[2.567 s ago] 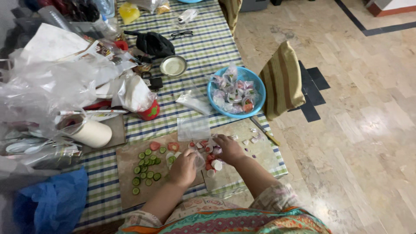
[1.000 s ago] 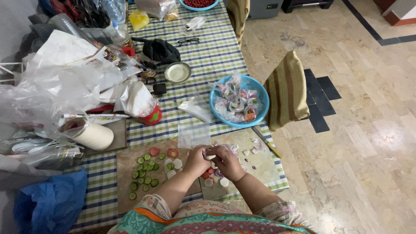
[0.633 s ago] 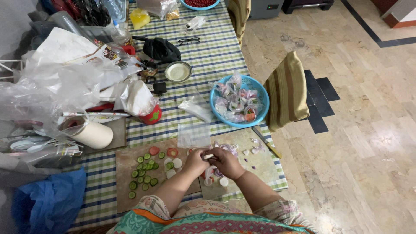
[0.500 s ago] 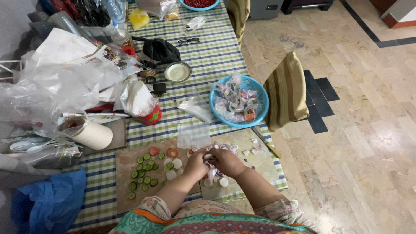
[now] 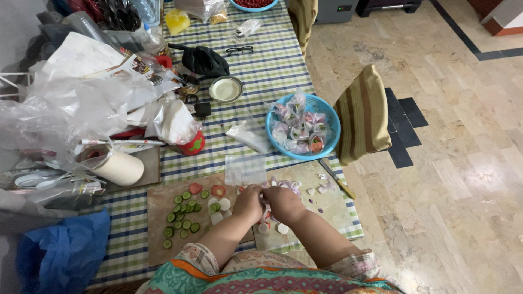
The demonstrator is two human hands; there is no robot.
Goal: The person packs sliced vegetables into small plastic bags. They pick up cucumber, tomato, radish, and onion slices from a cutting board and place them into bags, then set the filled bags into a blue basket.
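Head view: my left hand (image 5: 249, 202) and right hand (image 5: 283, 204) meet over cutting board (image 5: 163, 209), fingers curled, pinching vegetable slices (image 5: 265, 213). Slices look thin, wet, slippery, fragile; grip edges lightly.

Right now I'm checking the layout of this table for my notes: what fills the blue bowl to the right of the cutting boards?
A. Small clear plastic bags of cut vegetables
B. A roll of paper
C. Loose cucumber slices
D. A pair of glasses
A: the blue bowl holds small clear bags with pieces of vegetable inside, while the cucumber slices lie loose on the brown cutting board.
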